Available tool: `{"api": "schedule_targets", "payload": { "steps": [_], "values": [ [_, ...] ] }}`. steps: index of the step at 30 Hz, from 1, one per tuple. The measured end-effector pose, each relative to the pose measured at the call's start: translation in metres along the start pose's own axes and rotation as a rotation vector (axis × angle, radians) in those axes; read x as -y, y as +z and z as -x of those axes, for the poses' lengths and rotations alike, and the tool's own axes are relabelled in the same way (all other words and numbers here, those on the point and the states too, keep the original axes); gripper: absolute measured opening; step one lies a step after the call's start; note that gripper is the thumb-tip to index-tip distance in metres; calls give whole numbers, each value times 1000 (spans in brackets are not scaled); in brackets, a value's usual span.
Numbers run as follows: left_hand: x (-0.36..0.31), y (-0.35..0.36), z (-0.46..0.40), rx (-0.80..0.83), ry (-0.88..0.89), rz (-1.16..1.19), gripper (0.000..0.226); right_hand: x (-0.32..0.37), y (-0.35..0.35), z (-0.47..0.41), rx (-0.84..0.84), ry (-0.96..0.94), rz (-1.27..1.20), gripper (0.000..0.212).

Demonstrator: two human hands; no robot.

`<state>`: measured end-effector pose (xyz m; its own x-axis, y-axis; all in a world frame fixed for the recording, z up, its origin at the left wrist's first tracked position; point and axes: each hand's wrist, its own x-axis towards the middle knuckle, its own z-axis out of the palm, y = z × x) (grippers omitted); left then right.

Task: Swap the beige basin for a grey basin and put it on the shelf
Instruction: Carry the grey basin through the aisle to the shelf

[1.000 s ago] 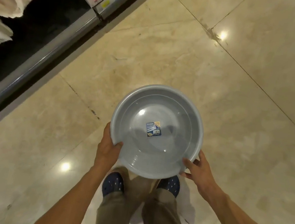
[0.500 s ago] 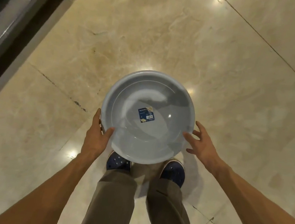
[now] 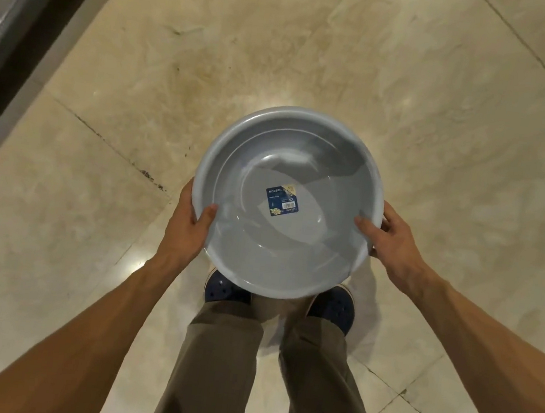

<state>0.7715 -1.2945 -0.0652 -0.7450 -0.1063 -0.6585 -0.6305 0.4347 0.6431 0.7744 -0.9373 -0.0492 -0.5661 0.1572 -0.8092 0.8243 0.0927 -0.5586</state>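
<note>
A round grey basin (image 3: 253, 156) with a blue label on its bottom hangs level above the floor, in front of my legs. My left hand (image 3: 189, 227) grips its left rim, thumb inside the bowl. My right hand (image 3: 393, 241) grips the right rim the same way, thumb over the edge. No beige basin is in view. Of the shelf, only the metal base rail (image 3: 11, 2) shows at the far left.
Glossy beige marble floor (image 3: 317, 57) spreads all around, with tile joints running diagonally. My two legs in khaki trousers and dark blue clogs (image 3: 334, 308) stand directly under the basin.
My right hand, open and off the rim half a second ago, has closed on the basin's right edge. The view has tilted down and away from the shelf, whose goods have left the frame.
</note>
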Motion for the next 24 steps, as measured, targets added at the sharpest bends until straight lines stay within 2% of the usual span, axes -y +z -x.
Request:
{"api": "schedule_targets", "payload": {
  "steps": [5,12,24],
  "values": [
    [-47,-19,30,37,31,8,66,30,-14,46,-13,-25,10,54],
    [-138,-45,85,36,87,29,62,94,-61,128,-28,-64,-105,49],
    [-380,-89,215,152,340,22,53,230,-181,343,-195,-251,-224,50]
  ]
}}
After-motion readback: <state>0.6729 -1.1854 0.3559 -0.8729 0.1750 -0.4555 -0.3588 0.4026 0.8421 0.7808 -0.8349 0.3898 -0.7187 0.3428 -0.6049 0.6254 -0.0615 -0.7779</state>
